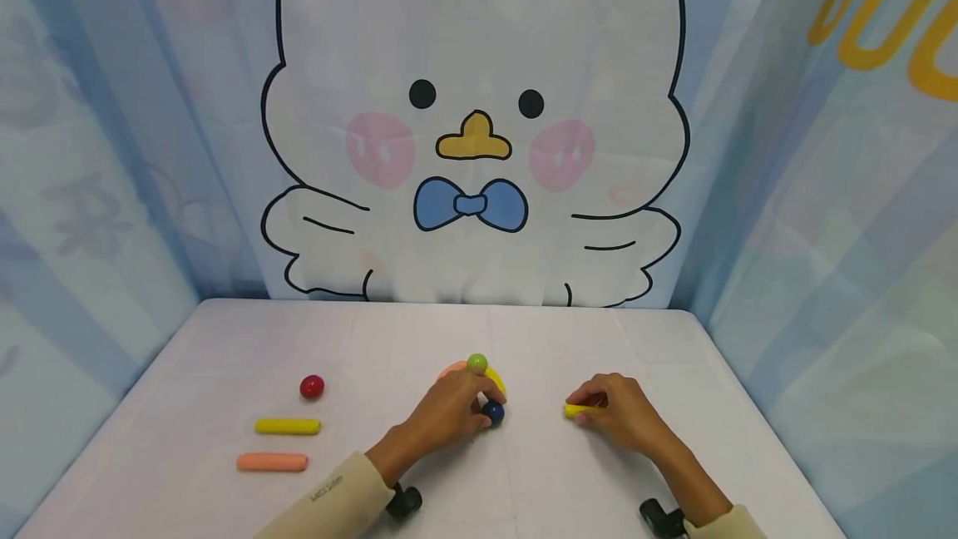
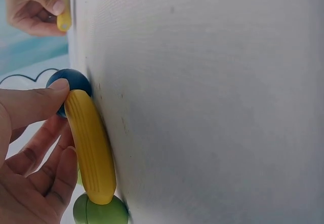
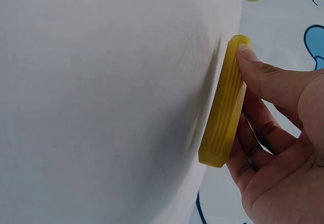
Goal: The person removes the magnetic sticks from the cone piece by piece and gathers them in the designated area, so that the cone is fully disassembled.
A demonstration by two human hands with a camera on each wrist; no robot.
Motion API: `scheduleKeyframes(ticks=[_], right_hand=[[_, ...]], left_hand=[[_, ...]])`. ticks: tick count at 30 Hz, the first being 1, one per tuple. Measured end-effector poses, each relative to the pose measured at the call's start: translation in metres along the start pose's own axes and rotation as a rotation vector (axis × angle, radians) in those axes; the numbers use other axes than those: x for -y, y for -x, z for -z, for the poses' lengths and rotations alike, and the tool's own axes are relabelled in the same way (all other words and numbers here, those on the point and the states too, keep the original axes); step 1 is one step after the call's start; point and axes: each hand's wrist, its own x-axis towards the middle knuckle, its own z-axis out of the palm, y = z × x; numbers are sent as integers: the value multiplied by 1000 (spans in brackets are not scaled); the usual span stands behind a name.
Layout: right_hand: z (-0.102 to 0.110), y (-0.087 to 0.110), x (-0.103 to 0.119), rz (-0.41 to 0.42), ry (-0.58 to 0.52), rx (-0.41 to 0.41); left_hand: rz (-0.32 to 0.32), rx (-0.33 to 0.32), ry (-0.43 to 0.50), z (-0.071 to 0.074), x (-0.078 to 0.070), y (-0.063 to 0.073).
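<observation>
In the head view my left hand point(image 1: 447, 407) pinches a dark blue ball point(image 1: 493, 413) near the middle of the table. A curved yellow rod point(image 2: 91, 148) runs from this ball to a green ball point(image 2: 104, 211) in the left wrist view. An orange piece point(image 1: 452, 368) shows beside the green ball in the head view, mostly hidden behind the hand. Off to the right, my right hand point(image 1: 623, 412) holds a yellow rod point(image 3: 223, 102) with grooves along it, thumb on one side and fingers on the other, close above the table surface.
On the left of the white table point(image 1: 554, 472) lie a red ball point(image 1: 312, 387), a straight yellow rod point(image 1: 288, 427) and an orange rod point(image 1: 272, 462). Printed curtains point(image 1: 479, 256) stand behind the table and at both sides.
</observation>
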Motion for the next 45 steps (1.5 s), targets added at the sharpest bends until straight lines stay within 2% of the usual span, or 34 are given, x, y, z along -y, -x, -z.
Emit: scheduleKeyframes(ticks=[6, 13, 19, 22, 25, 30, 34, 39, 45], right_hand=[[2, 2, -3, -42, -7, -13], [1, 2, -4, -46, -12, -23], [-3, 1, 2, -36, -22, -59], [-7, -1, 8, -9, -17, -78], [-12, -3, 18, 24, -26, -85], [-20, -6, 37, 119, -41, -69], [-28, -9, 52, 186, -44, -37], [-40, -13, 69, 270, -64, 30], [-51, -20, 85, 339, -61, 105]], left_hand=[[2, -13, -12, -1, -1, 0], [5, -29, -12, -2, -3, -1], [67, -28, 21, 8, -5, 6], [91, -43, 24, 17, -3, 11], [84, -62, -8, 26, 3, 17], [91, -96, -49, 36, 14, 27], [136, -101, -64, 39, 21, 33], [172, -70, -37, 39, 28, 34], [149, -42, 11, 38, 33, 35]])
